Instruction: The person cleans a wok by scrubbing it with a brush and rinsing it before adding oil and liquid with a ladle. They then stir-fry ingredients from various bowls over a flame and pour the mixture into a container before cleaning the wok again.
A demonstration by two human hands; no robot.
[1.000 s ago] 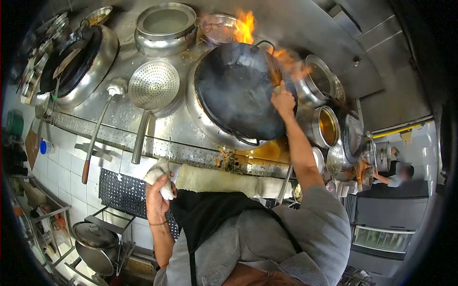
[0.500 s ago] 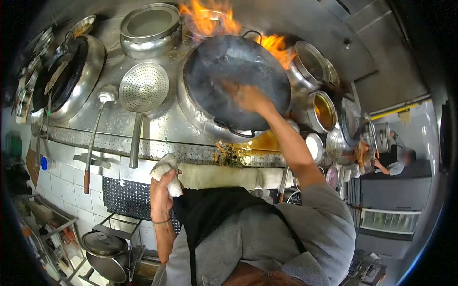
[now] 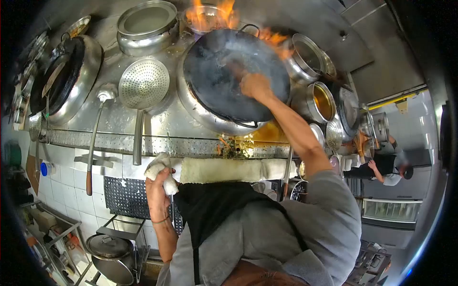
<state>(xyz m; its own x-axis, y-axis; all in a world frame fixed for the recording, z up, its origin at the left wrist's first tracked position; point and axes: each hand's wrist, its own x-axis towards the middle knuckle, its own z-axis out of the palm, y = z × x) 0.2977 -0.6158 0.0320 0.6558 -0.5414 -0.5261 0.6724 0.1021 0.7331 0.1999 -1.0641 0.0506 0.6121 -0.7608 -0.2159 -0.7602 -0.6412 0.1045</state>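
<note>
A large dark wok (image 3: 210, 90) sits on a round steel burner ring, with smoke or steam over its inside. My right hand (image 3: 256, 86) is closed above the wok's inside. From it sticks a short brown brush-like tool (image 3: 235, 69), too smeared by motion to name surely. By the front of the stove, my left hand (image 3: 160, 188) is closed around a crumpled white cloth (image 3: 161, 168). Left of the wok lie a perforated skimmer (image 3: 144, 83) and a wok ladle (image 3: 98, 114), their handles reaching over the stove's front edge.
Flames (image 3: 210, 16) rise behind the wok. A steel pot (image 3: 147, 21) stands at the back left, a pot of amber liquid (image 3: 323, 102) to the right. Food scraps (image 3: 236, 145) lie along the front gutter. A rolled white towel (image 3: 219, 170) lines the edge. A co-worker (image 3: 389, 164) stands far right.
My right hand has shifted slightly up within the wok, along with the brown tool. The flames behind have shrunk. My left hand keeps the cloth near the same spot.
</note>
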